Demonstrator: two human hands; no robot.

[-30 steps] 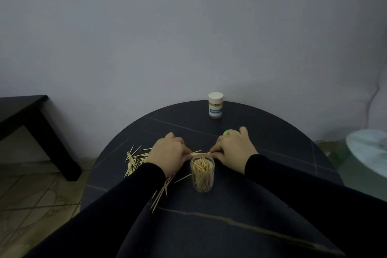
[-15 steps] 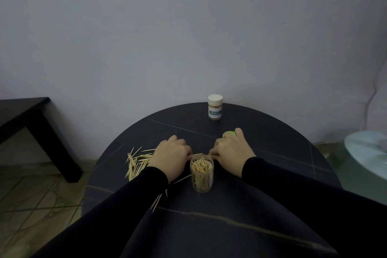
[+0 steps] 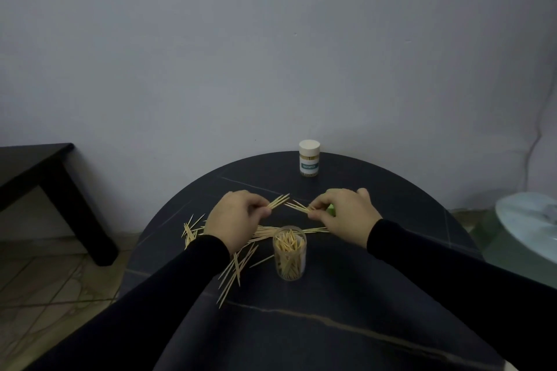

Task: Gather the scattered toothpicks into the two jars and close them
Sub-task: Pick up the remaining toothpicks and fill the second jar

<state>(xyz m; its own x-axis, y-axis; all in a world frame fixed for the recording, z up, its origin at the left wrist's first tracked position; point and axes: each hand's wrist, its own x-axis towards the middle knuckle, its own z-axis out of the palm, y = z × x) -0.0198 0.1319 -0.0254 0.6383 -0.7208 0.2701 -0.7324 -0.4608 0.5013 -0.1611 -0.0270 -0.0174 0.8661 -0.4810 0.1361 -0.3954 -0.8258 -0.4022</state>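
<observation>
Gathering is about half done, I judge: far jar (image 3: pixel 309 158) capped; near jar (image 3: pixel 289 253) open, part filled. Left hand (image 3: pixel 233 218) and right hand (image 3: pixel 346 214) each pinch a bundle. Loose toothpicks (image 3: pixel 238 265) litter the counter (image 3: pixel 331 325); green lid (image 3: pixel 331 209) waits.

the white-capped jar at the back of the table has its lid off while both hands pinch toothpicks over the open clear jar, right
Not quite: the head view shows the white-capped jar closed, its lid on. The rest holds: the left hand and right hand each pinch toothpicks beyond the open clear jar.
</observation>
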